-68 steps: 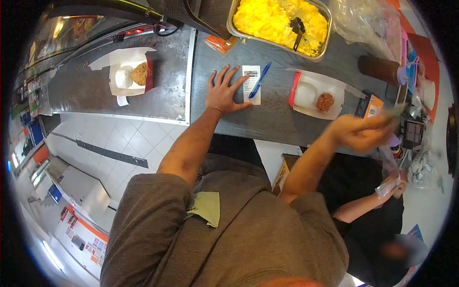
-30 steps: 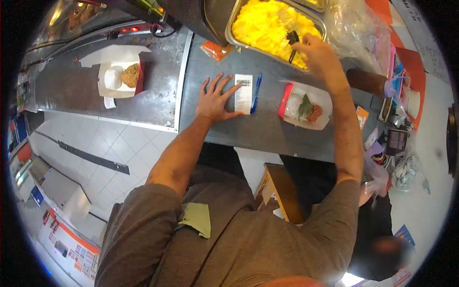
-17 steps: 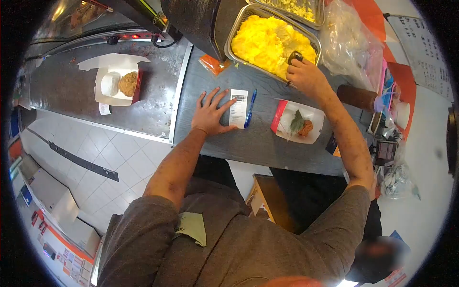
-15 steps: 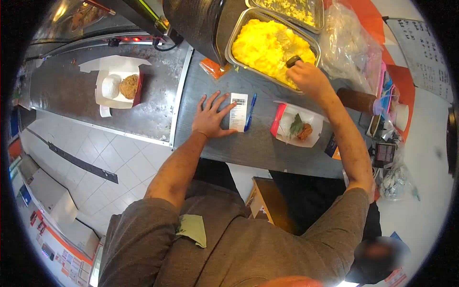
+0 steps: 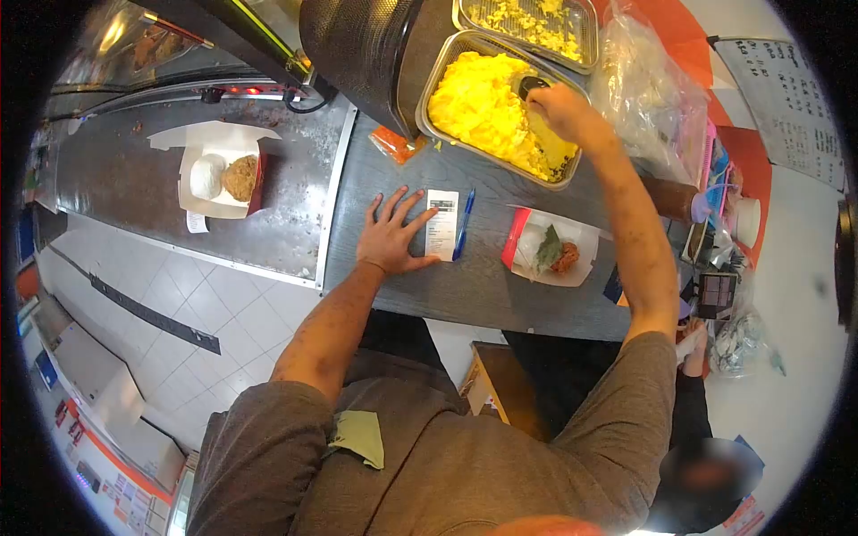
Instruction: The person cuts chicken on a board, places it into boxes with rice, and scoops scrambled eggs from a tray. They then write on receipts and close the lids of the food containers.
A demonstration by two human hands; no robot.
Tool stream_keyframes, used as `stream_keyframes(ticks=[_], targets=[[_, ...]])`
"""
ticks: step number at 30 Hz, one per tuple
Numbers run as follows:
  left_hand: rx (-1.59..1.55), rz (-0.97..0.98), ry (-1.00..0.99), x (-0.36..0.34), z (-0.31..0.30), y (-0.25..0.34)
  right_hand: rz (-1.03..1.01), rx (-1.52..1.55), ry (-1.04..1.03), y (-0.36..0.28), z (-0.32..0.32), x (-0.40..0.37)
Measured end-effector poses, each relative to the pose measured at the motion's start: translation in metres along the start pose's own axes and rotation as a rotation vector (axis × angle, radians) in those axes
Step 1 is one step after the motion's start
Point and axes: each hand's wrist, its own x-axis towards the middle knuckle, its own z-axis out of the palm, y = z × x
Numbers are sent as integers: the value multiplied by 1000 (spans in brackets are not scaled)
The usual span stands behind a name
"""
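Note:
My right hand (image 5: 567,114) is closed around a black spoon (image 5: 533,86), its bowl down in a clear plastic tray (image 5: 422,112). The tray holds a heap of soft yellow food (image 5: 478,103) like scrambled egg, piled toward the left, with the bottom showing at right. On the dark table my left hand (image 5: 389,237) lies flat, fingers spread, touching the edge of a printed receipt (image 5: 442,230). A blue pen (image 5: 464,223) lies beside the receipt. Below my right forearm sits an open red-and-white box (image 5: 572,272) with rice, a green leaf and a reddish-brown fried piece.
Another open box (image 5: 234,211), with rice and a browned piece, stands on the metal counter (image 5: 107,165) at left. A second tray (image 5: 585,62) of yellow bits, a plastic bag (image 5: 639,89) and a brown bottle (image 5: 661,191) lie beyond. Another person's hand (image 5: 691,347) shows at right.
My right hand has moved the spoon up and slightly left within the tray. The yellow food now lies further left, baring the tray bottom. My left hand stays flat.

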Motion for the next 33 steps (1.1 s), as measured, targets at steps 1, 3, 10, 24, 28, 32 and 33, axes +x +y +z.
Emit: stream_keyframes(ticks=[1,3,10,24,28,32,33], targets=[[9,1,2,0,0,1,5,3,-1,4,-4,6],[5,2,1,0,0,1,-36,81,-59,8,-18,20],[-16,18,40,0,0,0,415,1137,41,49,-14,9],[-29,16,61,0,-1,1,537,1507,364,43,13,-44],[-21,14,71,-1,0,3,576,1717,507,35,15,-69],[-7,7,61,-1,-3,5,592,1844,626,16,4,-98],[-13,13,92,0,-3,5,546,1823,705,4,-4,-109]])
